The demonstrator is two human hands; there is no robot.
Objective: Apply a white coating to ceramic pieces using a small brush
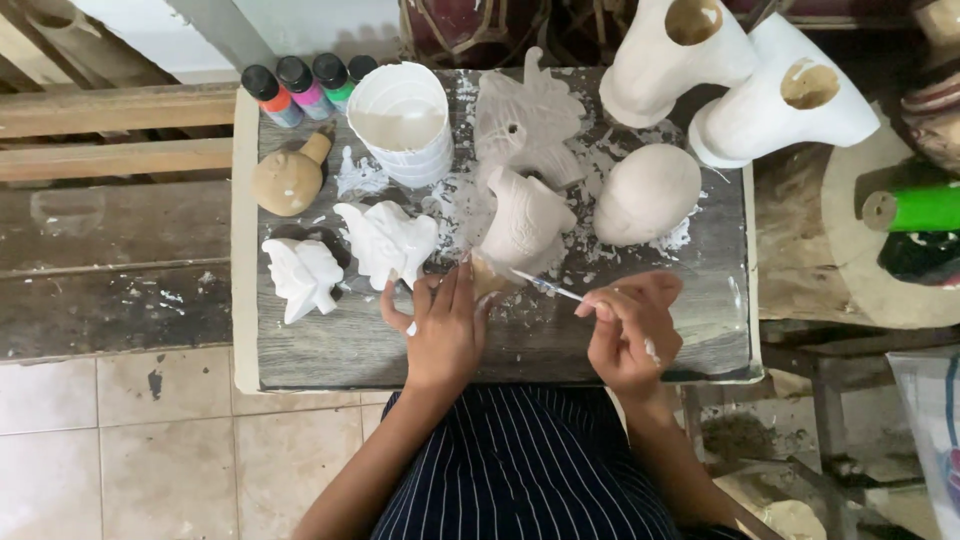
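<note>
Brush (545, 286) in right hand (630, 335), near board's front edge (500, 375).

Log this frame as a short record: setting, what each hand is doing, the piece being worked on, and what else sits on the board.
setting: paint-spattered wooden board over a tiled floor
left hand: steadies the base of an unpainted carved figure
right hand: holds a thin brush, tip at the figure's lower edge
white-painted pieces: two small figures left of the hands
unpainted pieces: egg-shaped form, round gourd shape
paint: white tub, capped bottles at the far edge
</note>
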